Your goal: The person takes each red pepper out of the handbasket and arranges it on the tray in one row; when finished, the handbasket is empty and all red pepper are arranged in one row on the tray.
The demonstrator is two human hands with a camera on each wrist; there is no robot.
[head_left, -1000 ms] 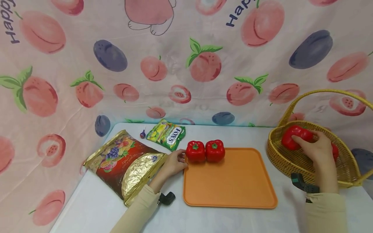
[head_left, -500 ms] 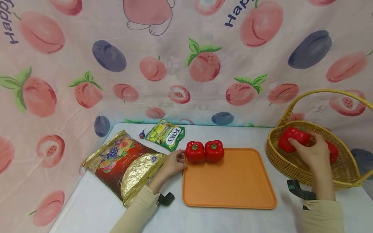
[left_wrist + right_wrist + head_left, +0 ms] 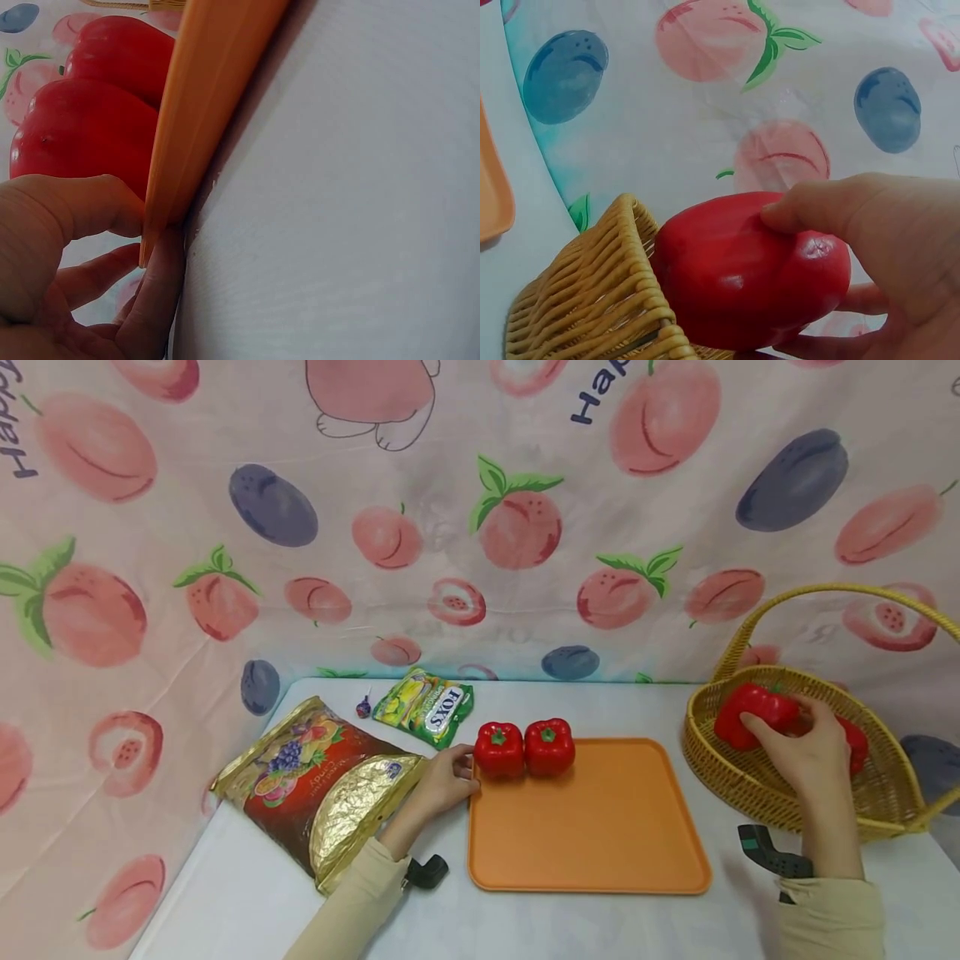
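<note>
At the right, my right hand [image 3: 813,752] grips a red bell pepper [image 3: 752,717], thumb on its near side. In the right wrist view the pepper [image 3: 750,270] lies on its side at the rim of the wicker basket [image 3: 592,300], fingers partly hidden behind it. Another red pepper [image 3: 857,747] sits in the basket behind the hand. My left hand [image 3: 442,783] pinches the left edge of the orange tray [image 3: 592,835]; the left wrist view has the thumb on the rim and a finger [image 3: 159,292] under it. Two red peppers [image 3: 498,750] stand side by side in the tray's far left corner.
The basket's tall handle [image 3: 832,589] arches over it. Left of the tray lie a large candy bag [image 3: 322,777], a green FOX'S bag [image 3: 426,706] and a small lollipop [image 3: 363,706]. A fruit-print cloth [image 3: 450,560] hangs behind the white table.
My right hand has shifted slightly left with the bell pepper, which has turned so its stem shows. More of the other basket pepper is exposed. My left hand stays at the tray edge.
</note>
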